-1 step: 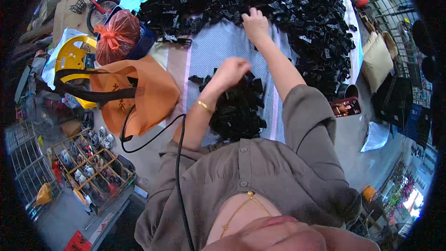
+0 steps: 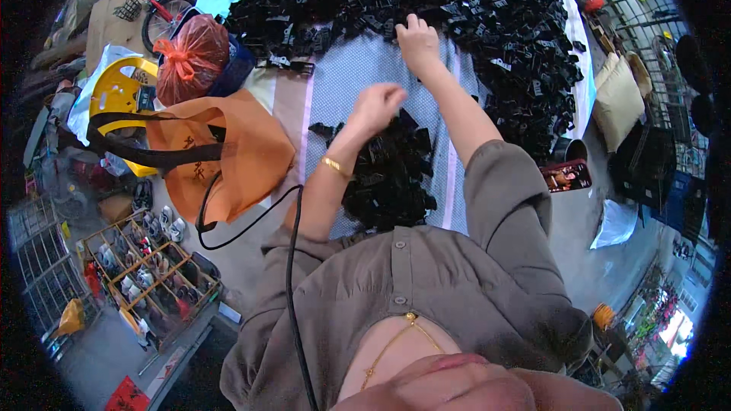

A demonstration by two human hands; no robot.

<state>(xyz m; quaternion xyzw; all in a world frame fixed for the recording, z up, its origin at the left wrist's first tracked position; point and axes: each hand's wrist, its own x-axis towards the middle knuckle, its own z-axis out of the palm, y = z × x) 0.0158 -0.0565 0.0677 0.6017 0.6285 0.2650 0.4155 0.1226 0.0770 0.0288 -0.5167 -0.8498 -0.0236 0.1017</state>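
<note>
Head view: my right hand is extended forward to the near edge of the large heap of small black plastic parts that covers the far half of the striped cloth. Its fingers are curled down onto the parts at that edge; whether they grip one, I cannot tell. My left hand is held closer to my body, above the smaller pile of black parts lying on the cloth just in front of me. Its fingers are bunched loosely together; the frame is too blurred there to show whether a part sits between them. A gold bracelet sits on my left wrist. To my left, an orange cloth bag with dark straps lies partly on the cloth edge, with a tied orange mesh sack beyond it and a yellow plastic chair beside that. A black cable runs down my grey shirt. A phone lies to my right
</note>
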